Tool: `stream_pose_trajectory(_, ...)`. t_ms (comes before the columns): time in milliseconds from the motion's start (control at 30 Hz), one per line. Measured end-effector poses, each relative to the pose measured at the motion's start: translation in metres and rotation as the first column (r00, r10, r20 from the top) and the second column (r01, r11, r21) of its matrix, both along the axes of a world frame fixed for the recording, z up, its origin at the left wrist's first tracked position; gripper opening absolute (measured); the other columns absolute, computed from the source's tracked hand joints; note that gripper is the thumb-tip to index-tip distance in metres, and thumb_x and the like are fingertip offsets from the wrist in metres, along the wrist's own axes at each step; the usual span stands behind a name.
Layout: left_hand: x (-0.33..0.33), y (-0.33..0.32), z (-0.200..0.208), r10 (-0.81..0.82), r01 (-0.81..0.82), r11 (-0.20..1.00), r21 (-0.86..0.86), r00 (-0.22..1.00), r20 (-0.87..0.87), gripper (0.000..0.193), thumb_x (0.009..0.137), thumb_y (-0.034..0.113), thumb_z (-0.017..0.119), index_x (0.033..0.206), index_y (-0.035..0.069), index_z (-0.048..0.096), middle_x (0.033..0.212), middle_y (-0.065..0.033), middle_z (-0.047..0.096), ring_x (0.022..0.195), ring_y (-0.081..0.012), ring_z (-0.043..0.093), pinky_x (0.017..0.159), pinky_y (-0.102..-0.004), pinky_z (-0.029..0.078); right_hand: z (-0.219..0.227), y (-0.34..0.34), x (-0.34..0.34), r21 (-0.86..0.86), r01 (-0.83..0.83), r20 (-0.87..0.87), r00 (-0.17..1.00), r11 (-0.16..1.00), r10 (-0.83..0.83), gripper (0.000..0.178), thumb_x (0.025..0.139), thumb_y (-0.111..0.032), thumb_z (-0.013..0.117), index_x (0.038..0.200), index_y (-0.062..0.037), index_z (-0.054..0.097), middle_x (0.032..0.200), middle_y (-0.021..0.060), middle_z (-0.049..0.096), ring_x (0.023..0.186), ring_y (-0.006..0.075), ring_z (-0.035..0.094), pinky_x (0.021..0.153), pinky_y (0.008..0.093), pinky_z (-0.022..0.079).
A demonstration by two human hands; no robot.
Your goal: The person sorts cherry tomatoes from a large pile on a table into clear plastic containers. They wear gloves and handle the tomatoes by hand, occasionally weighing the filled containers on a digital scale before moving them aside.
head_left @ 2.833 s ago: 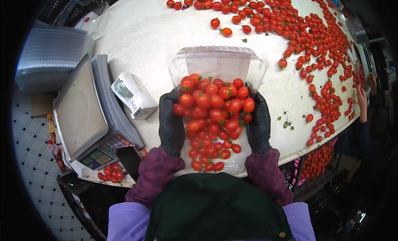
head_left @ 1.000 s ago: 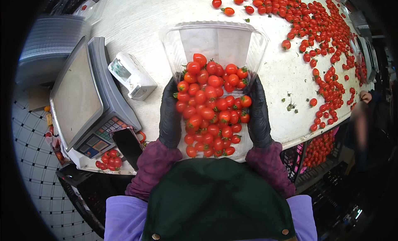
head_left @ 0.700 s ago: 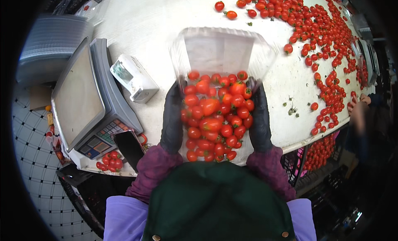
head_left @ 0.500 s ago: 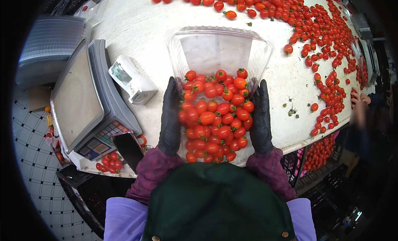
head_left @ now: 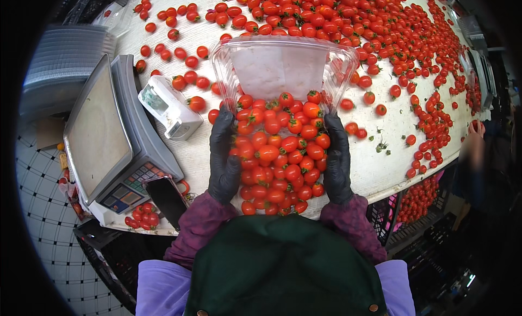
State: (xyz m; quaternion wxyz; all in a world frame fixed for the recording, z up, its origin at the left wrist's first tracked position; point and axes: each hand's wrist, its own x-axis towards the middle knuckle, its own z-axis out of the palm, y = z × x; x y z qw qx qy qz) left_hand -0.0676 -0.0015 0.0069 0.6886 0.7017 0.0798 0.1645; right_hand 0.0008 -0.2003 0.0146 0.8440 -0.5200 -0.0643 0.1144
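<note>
Left hand (head_left: 222, 162) and right hand (head_left: 338, 163) grip a clear box (head_left: 277, 71); loose tomatoes (head_left: 309, 30) (dozens) crowd its far side, a scale (head_left: 98, 136) left.

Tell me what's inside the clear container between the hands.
Red tomatoes, some with green tops, are heaped in the near part of the clear container. Whatever lies under the top ones is covered and can't be seen.

Head view: left lens of a fisheye pair worn on the head, upright, facing steeply down past the dark green garment (head_left: 283, 267) at lower centre; close range on left hand (head_left: 223, 158) and right hand (head_left: 338, 158), mid-frame; worktable (head_left: 370, 174) receding toward the upper edge (floor (head_left: 60, 234) bowing at lower left).
</note>
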Motion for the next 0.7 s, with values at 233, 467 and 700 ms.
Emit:
stream_pose_trajectory(233, 0.005, 0.003, 0.002, 0.011, -0.017, 0.999, -0.046, 0.991, -0.13, 0.065, 0.089, 0.051, 0.036, 0.133, 0.004, 0.037, 0.142, -0.0145, 0.027, 0.133, -0.0259, 0.023, 0.109, -0.0391, 0.016, 0.01, -0.008, 0.013, -0.497, -0.054, 0.224, 0.956, 0.866, 0.189, 0.063, 0.09, -0.048, 0.039, 0.134, -0.003, 0.035, 0.14, 0.0156, 0.032, 0.132, 0.0267, 0.025, 0.107, 0.0385, 0.021)
stream_pose_trajectory(467, 0.018, -0.015, 0.022, 0.115, -0.098, 0.786, -0.611, 0.993, -0.013, 0.059, 0.095, 0.044, 0.027, 0.137, 0.003, 0.031, 0.142, -0.0116, 0.031, 0.13, -0.0232, 0.031, 0.108, -0.0359, 0.022, 0.03, 0.01, 0.026, -0.405, -0.139, 0.042, 0.984, 0.904, 0.171, 0.052, 0.096, -0.037, 0.029, 0.134, -0.0026, 0.035, 0.138, 0.0113, 0.035, 0.129, 0.0213, 0.032, 0.107, 0.035, 0.026)
stream_pose_trajectory(700, 0.032, -0.006, 0.084, -0.015, -0.1, 0.665, -0.74, 0.989, -0.148, 0.052, 0.098, 0.04, 0.026, 0.136, 0.005, 0.032, 0.137, -0.0098, 0.036, 0.126, -0.021, 0.035, 0.106, -0.0359, 0.027, 0.063, 0.009, 0.055, -0.128, -0.329, -0.214, 0.93, 0.936, 0.297, 0.064, 0.094, -0.053, 0.023, 0.136, -0.0056, 0.031, 0.139, 0.0104, 0.034, 0.126, 0.0232, 0.037, 0.104, 0.0364, 0.033)
